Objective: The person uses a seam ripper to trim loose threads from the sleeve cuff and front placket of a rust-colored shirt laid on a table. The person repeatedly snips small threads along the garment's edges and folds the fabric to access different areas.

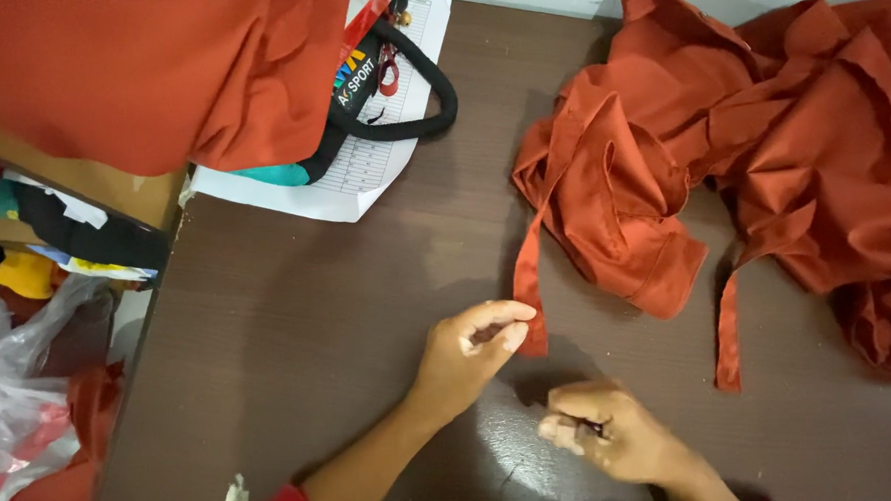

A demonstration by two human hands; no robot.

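Cloth of a rusty orange colour is heaped on the far right part of the dark brown table [299, 327], and one long thin strap [528, 267] hangs out of the heap [613, 193] toward the person. The near end of this strap is pinched between the thumb and fingers of the left hand [470, 352], so this hand is closed on the strap. From the pinch, the strap is seen to run up and a little to the right, away from the body, until it is joined to the bunched cloth. Its long side is pointed almost straight away from the person. The right hand [609, 432] is held nearer the body, lower and to the right of the strap end, close by but not touching it. Its fingers are curled in, and something small and dark seems to be held in them, but what it is cannot be told. A second strap [728, 333] is laid well to the right, untouched. A black bag with handles [399, 92] and a sheet of paper [362, 174] are seen at the far edge, and a box of mixed things [54, 238] is kept at the left.
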